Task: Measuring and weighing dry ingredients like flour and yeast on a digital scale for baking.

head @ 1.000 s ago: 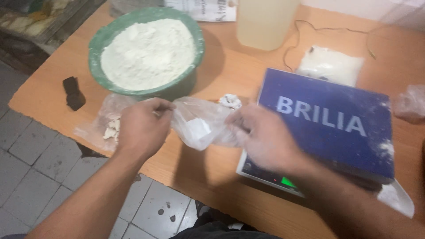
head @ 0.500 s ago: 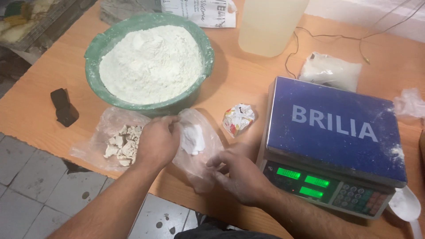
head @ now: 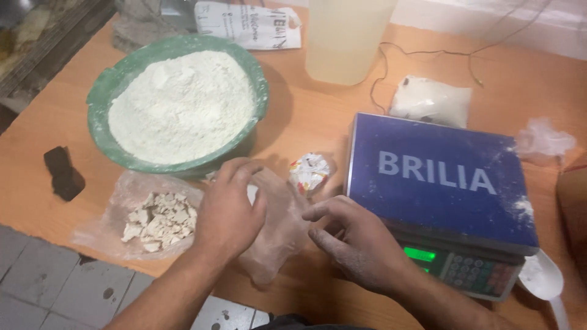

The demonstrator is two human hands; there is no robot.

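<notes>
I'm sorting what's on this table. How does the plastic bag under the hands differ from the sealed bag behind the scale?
The plastic bag under the hands lies limp and crumpled at the table's front edge, nearly empty, with the left hand and right hand on it. The sealed bag behind the scale is plump with white powder and untouched. Both are clear plastic on the wooden table.

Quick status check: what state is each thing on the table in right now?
Green bowl: heaped with white flour.
Clear bag: flat on the table, under both hands.
Left hand: pressing on the bag.
Right hand: fingers on the bag's edge.
Open bag: holds pale broken chunks.
Scale: display lit green, platform bare but dusted.
Jug: upright.
</notes>
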